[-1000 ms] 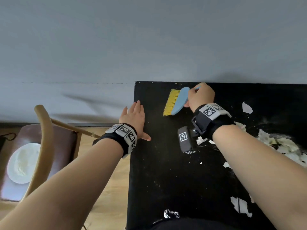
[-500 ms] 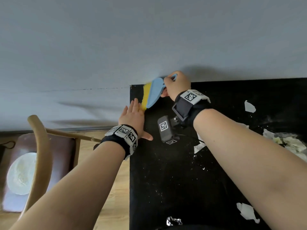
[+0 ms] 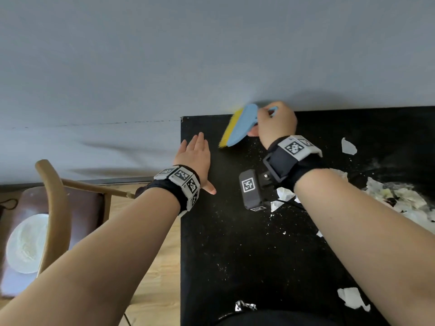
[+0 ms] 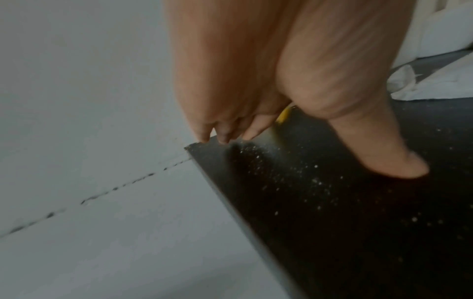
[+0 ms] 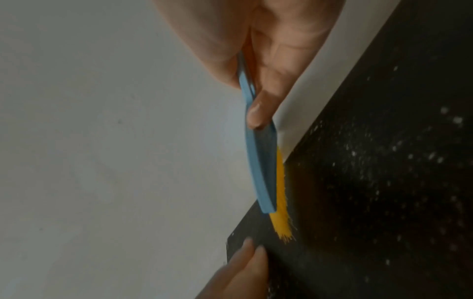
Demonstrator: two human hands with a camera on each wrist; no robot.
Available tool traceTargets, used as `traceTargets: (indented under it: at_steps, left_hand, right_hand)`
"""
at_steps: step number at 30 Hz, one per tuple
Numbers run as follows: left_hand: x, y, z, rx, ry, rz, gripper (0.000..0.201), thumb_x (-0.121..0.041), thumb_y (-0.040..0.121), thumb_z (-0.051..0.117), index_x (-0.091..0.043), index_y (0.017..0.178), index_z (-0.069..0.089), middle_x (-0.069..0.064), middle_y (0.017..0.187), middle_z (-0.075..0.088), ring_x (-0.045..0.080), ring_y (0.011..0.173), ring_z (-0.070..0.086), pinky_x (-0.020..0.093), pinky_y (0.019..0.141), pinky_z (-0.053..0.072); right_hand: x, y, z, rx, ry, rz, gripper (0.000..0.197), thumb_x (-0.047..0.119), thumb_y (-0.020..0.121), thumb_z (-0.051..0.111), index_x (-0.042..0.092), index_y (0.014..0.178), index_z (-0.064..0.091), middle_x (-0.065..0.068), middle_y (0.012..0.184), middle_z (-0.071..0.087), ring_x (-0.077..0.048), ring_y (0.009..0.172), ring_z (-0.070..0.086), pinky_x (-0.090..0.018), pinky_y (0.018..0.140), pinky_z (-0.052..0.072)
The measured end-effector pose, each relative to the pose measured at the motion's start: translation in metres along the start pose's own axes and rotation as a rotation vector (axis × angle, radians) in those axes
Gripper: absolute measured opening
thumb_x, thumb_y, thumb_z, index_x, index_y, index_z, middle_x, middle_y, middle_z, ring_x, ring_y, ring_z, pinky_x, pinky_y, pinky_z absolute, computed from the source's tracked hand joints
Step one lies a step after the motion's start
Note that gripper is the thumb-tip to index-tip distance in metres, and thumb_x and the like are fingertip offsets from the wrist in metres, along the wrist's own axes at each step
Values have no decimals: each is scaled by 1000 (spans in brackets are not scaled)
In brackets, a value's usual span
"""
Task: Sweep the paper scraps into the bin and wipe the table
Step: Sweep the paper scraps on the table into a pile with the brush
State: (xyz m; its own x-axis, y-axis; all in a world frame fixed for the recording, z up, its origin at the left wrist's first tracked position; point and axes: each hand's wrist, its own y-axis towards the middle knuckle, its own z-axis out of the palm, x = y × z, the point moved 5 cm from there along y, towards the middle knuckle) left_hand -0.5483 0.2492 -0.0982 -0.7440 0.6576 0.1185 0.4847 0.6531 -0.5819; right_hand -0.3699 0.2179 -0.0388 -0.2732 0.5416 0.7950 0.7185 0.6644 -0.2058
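At upper centre of the head view, the right hand [image 3: 275, 124] curls round the light, stiff-handled blue brush [image 3: 242, 125], whose soft yellow bristles suit featherlight paper scraps [image 3: 284, 194], while the left hand [image 3: 196, 154] lies flat, fingers straight, on the black table [image 3: 235, 255]

White paper scraps [image 3: 397, 198] on black table [image 3: 247, 267]

The brush [image 3: 240, 128] handle is mostly hidden inside the right hand [image 3: 274, 124]. The right forearm covers several paper scraps [image 3: 283, 193] on the tabletop [image 3: 235, 255]. A scrap heap [image 3: 400, 201] at the tabletop's right edge is cut off (contents unclear). The left wrist view is blurred; white specks are too small to identify.
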Motion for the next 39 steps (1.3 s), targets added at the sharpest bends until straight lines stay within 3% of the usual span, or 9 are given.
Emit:
traceTargets:
  at_steps: [5, 9, 17, 24, 29, 31, 34, 37, 39]
  left_hand:
    - [-13, 1, 2, 13, 45, 39, 139, -64, 57, 79, -4, 151, -4, 13, 158, -8, 25, 147, 0, 42, 118, 6]
    - [-14, 0, 0, 9, 64, 38, 138, -63, 58, 78, -3, 150, -3, 14, 158, -8, 26, 146, 0, 43, 119, 7]
    - [-26, -9, -3, 7, 25, 22, 135, -62, 60, 78, -2, 150, -3, 14, 158, -8, 25, 147, -2, 42, 119, 8]
    - [-54, -20, 4, 3, 37, 106, 132, -65, 63, 74, -2, 150, -2, 14, 158, -6, 26, 146, -2, 44, 119, 10]
    - [-74, -16, -2, 2, 40, 130, 132, -64, 64, 75, -1, 150, -2, 14, 158, -6, 26, 146, -2, 43, 119, 8]
    - [-78, -11, -5, 1, 45, 119, 131, -64, 63, 75, -1, 150, -2, 14, 158, -6, 26, 146, -2, 43, 119, 9]
    - [-73, -8, -9, -5, 45, 105, 131, -64, 64, 75, -1, 150, -1, 14, 159, -4, 26, 147, -1, 43, 119, 9]
    - [-77, -3, -14, 2, 50, 110, 130, -63, 64, 75, -2, 150, -1, 13, 159, -5, 25, 147, -2, 43, 119, 8]
    - [-81, 4, -17, 9, 55, 111, 130, -64, 65, 74, -3, 151, -2, 12, 159, -6, 25, 147, -2, 43, 119, 7]
  right_hand:
    - [-24, 12, -12, -65, -92, 106, 25, 15, 95, 41, -1, 103, 59, -12, 99, 68, -18, 64, 66, -7, 36, 38]
    - [-43, 8, -64, -228, -180, 159, 28, 12, 97, 39, -3, 110, 58, -15, 104, 65, -7, 49, 43, -1, 30, 30]
    - [-32, -33, -14, -1, -9, 110, 11, 17, 96, 46, 9, 99, 53, -5, 92, 63, -16, 66, 68, -20, 56, 54]
    - [-56, -21, -89, -233, -252, 137, 23, 12, 96, 41, -3, 108, 55, -16, 107, 63, -27, 98, 62, -25, 69, 42]
    - [-40, -24, -73, -99, -131, 48, 18, 16, 97, 42, 4, 106, 54, -3, 96, 59, -6, 59, 57, 1, 39, 37]
    - [-45, -26, -61, -50, -133, 70, 18, 16, 97, 44, 4, 107, 54, -5, 95, 60, -9, 61, 60, -4, 46, 45]
    - [-59, -22, -74, -90, -236, 123, 21, 14, 95, 44, 1, 105, 57, -16, 104, 65, -29, 93, 66, -32, 74, 50]
    - [-66, -9, -107, -212, -177, 153, 21, 15, 94, 43, 2, 103, 57, -12, 101, 65, -25, 87, 67, -30, 71, 50]
    - [-57, 1, -111, -220, -106, 142, 22, 17, 95, 43, 3, 107, 56, -2, 98, 61, -13, 78, 63, -15, 64, 46]
